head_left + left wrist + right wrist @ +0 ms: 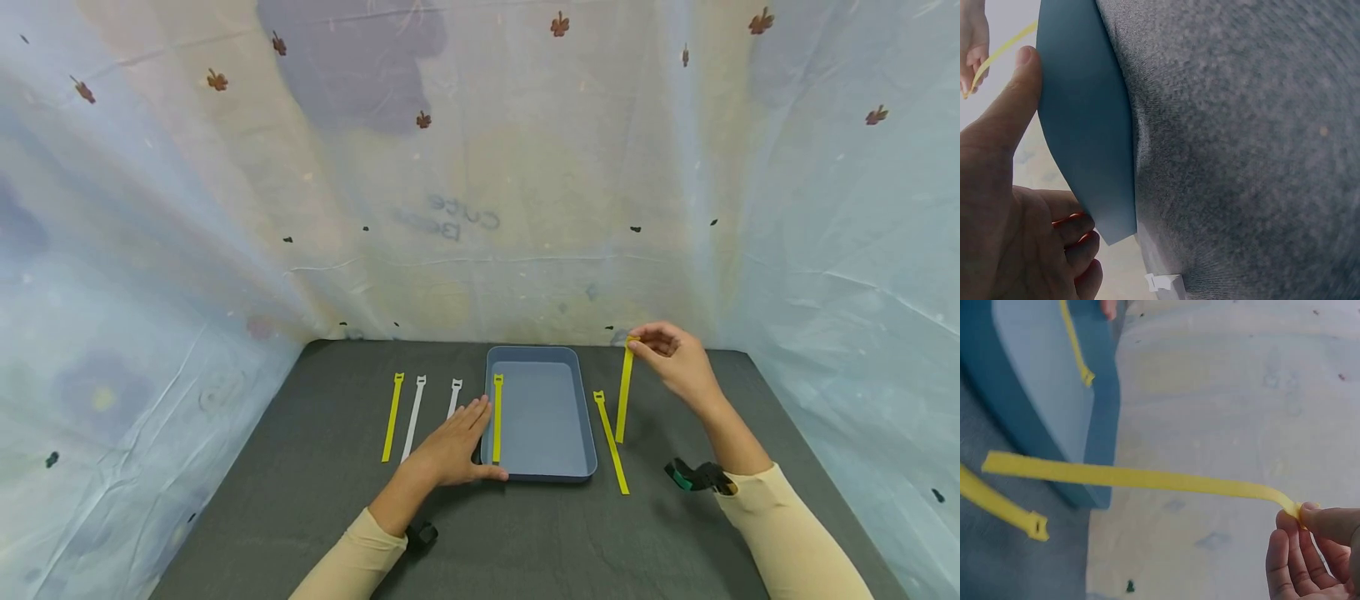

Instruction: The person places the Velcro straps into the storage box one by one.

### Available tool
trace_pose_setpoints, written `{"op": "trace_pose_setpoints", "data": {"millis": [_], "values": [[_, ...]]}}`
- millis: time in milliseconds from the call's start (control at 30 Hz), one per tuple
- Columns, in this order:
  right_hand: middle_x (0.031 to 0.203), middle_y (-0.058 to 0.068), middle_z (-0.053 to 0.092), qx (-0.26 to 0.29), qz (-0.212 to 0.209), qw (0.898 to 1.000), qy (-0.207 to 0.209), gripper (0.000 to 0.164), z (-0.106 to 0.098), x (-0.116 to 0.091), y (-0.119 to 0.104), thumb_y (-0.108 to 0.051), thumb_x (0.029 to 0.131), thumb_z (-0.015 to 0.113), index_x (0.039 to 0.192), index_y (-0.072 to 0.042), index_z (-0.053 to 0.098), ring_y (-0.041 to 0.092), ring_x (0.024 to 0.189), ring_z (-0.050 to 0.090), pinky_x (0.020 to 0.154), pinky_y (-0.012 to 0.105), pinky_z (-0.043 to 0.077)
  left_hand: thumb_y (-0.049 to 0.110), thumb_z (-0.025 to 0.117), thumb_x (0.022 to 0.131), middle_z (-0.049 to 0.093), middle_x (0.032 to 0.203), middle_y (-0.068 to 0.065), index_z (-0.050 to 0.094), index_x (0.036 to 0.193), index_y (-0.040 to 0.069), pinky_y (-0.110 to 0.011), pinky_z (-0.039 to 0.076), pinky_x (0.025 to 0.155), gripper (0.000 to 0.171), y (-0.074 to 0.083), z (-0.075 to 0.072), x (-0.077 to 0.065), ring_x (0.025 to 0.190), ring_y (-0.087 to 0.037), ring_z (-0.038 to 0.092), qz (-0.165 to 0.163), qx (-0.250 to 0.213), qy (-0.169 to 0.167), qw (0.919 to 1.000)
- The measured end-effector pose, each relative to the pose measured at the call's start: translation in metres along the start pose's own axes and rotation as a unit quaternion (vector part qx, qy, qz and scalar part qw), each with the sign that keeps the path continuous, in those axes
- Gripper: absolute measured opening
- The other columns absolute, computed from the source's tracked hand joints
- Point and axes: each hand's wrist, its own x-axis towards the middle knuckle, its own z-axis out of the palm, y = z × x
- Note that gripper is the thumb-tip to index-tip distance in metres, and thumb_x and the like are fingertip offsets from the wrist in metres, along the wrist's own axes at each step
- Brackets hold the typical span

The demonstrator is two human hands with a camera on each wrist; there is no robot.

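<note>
In the head view my right hand pinches the slotted head of a yellow hook-and-loop cable tie between thumb and fingers, and the strap hangs down. The right wrist view shows this tie stretching out from the fingertips. My left hand rests against the near left corner of a blue-grey tray, thumb at the front wall and straight fingers at the left rim. Inside the tray, along its left side, lies another yellow cable tie. One more yellow tie lies right of the tray.
Left of the tray lie a yellow tie, a white tie and a second white tie, partly hidden by the left hand. A dark grey cloth covers the table. A pale printed curtain surrounds its back and sides.
</note>
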Motion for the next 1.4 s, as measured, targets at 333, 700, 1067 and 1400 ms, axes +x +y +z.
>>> {"op": "trace_pose_setpoints", "data": {"millis": [333, 700, 1067, 1400], "values": [[0.104, 0.002, 0.074, 0.099, -0.013, 0.995, -0.027, 0.024, 0.019, 0.006, -0.023, -0.006, 0.104, 0.071, 0.121, 0.011, 0.068, 0.009, 0.089, 0.074, 0.081, 0.021, 0.063, 0.075, 0.070, 0.091, 0.012, 0.180, -0.016, 0.017, 0.172, 0.003, -0.048, 0.017, 0.135, 0.120, 0.001, -0.002, -0.001, 0.166, -0.031, 0.013, -0.001, -0.003, -0.001, 1.0000], [0.107, 0.005, 0.072, 0.158, 0.028, 0.984, -0.073, 0.027, 0.066, 0.013, -0.021, -0.007, 0.106, 0.070, 0.124, 0.012, 0.065, 0.015, 0.091, 0.073, 0.084, 0.024, 0.063, 0.077, 0.068, 0.091, 0.011, 0.180, -0.016, 0.017, 0.172, 0.003, -0.047, 0.017, 0.135, 0.120, 0.000, 0.000, 0.000, 0.166, -0.032, 0.013, 0.000, 0.002, -0.005, 1.0000], [0.108, 0.007, 0.072, 0.202, 0.104, 0.969, -0.096, 0.030, 0.101, 0.017, -0.009, -0.013, 0.107, 0.070, 0.127, 0.008, 0.064, 0.020, 0.095, 0.071, 0.088, 0.030, 0.063, 0.076, 0.069, 0.091, 0.012, 0.180, -0.016, 0.018, 0.171, 0.002, -0.048, 0.017, 0.135, 0.121, 0.001, -0.002, 0.000, 0.166, -0.033, 0.014, 0.000, -0.002, -0.003, 1.0000], [0.112, 0.009, 0.074, 0.239, 0.170, 0.949, -0.115, 0.033, 0.118, 0.026, 0.010, -0.013, 0.108, 0.068, 0.132, 0.009, 0.061, 0.017, 0.097, 0.071, 0.091, 0.030, 0.063, 0.075, 0.071, 0.091, 0.012, 0.180, -0.016, 0.018, 0.171, 0.002, -0.048, 0.017, 0.135, 0.121, 0.001, -0.001, 0.001, 0.166, -0.032, 0.014, -0.005, -0.004, -0.005, 1.0000]]}}
